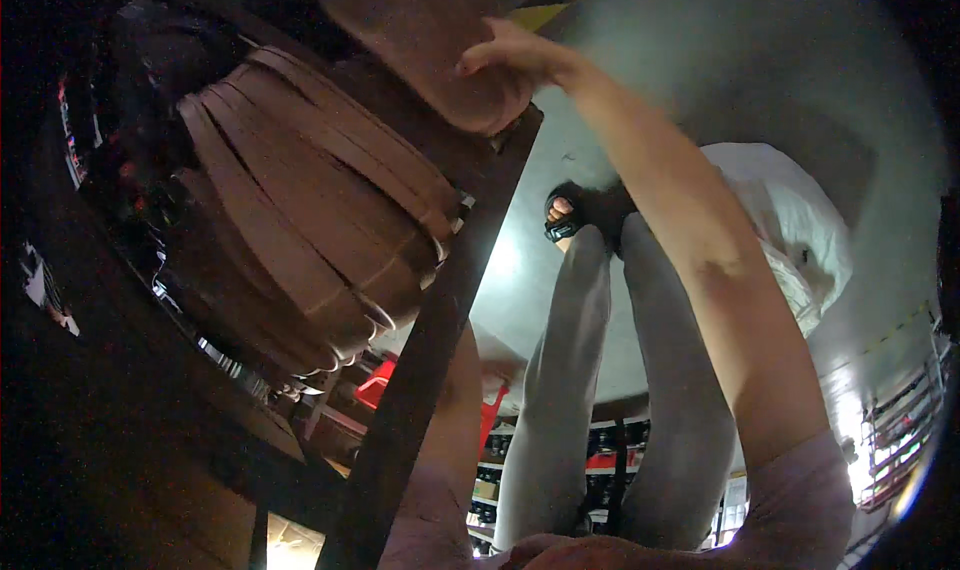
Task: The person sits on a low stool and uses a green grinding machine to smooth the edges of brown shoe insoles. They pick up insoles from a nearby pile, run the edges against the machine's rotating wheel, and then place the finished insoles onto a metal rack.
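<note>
My right hand (pixel 515 55) reaches up to the top of the view and grips the edge of a brown flat panel (pixel 425 45) with rounded corners, perhaps leather. Its thumb lies over the panel, while the other fingers are partly hidden and slightly blurred. Left of it, several similar brown panels (pixel 310 190) lie stacked and overlapping, their pale rounded ends toward the dark table edge (pixel 440 320). My left forearm (pixel 450 425) passes behind that edge, which hides the left hand.
A white sack (pixel 785 220) stands on the grey floor (pixel 560 160) to the right. My legs (pixel 565 340) stretch below, with a dark sandal (pixel 562 220) near the table edge. Red plastic stools (pixel 375 383) and loaded shelves (pixel 600 460) show lower down.
</note>
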Available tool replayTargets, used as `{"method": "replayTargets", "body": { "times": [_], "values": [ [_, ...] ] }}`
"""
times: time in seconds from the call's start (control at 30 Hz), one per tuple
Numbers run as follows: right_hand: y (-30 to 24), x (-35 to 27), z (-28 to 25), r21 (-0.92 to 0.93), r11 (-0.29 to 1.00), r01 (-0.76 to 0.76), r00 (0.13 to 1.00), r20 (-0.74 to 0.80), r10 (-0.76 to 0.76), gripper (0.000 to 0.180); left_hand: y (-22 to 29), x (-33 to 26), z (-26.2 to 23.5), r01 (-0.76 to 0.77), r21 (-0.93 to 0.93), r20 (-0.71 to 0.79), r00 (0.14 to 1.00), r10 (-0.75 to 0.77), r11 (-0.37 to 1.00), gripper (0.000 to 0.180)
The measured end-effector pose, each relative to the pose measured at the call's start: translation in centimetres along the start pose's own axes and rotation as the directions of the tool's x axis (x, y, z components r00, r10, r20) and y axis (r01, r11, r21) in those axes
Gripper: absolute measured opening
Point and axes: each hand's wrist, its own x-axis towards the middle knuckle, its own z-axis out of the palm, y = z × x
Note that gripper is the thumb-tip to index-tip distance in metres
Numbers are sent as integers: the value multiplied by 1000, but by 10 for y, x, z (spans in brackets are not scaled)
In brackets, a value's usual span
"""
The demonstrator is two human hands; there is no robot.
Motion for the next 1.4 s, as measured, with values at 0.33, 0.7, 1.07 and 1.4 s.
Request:
{"method": "replayTargets", "body": {
  "times": [0.33, 0.7, 1.07, 1.4],
  "values": [
    [2, 8, 37, -628, 727, -277, 938, -342, 62, 104, -6, 3, -1, -3, 35, -70, 998, 5, 999, 61],
    [25, -17, 67, -597, 746, -295, 936, -336, 101, 118, -9, 8, -7, 0, 52, -112, 994, 6, 999, 62],
    [2, -19, 76, -650, 608, -456, 885, -404, 232, 136, -11, 5, -11, 27, 99, -154, 988, -12, 995, 64],
    [8, -71, 72, -324, 928, -186, 845, -534, -17, 131, 2, -132, -43, 21, 498, -241, 964, 115, 867, 66]
  ]
}}
